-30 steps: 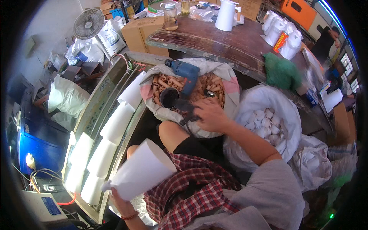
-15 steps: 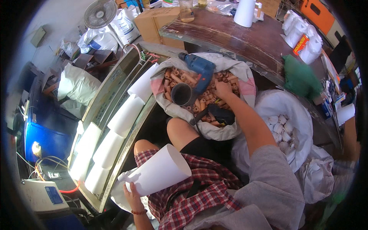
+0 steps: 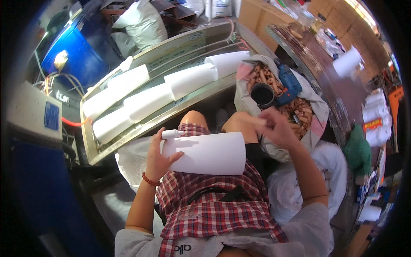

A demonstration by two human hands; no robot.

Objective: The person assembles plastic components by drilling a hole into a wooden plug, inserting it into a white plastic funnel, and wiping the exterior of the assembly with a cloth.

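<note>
My left hand (image 3: 159,156) is closed around the narrow end of a white tapered tube (image 3: 209,155), which lies across my lap with its wide end to the right. A small white spout-like piece (image 3: 170,134) sticks out beside my fingers. Between the sack and my knee, my right hand (image 3: 280,128) is blurred by motion; its fingers pinch a small pale-brown wooden peg (image 3: 256,121). Several similar wooden pegs (image 3: 305,112) fill the open white sack (image 3: 247,95). On them rest a blue power drill (image 3: 288,85) and a dark cup (image 3: 262,95).
Several white tapered tubes (image 3: 150,101) lie in rows in a long trough (image 3: 197,96) at the left. A dark worktable (image 3: 314,81) stands at the right, with a green cloth-like bundle (image 3: 358,150) at its edge. Another white sack (image 3: 289,188) sits by my right arm.
My right hand has come out of the sack toward my lap with a wooden peg. My left hand has turned the white tube nearly level. The view has swung left.
</note>
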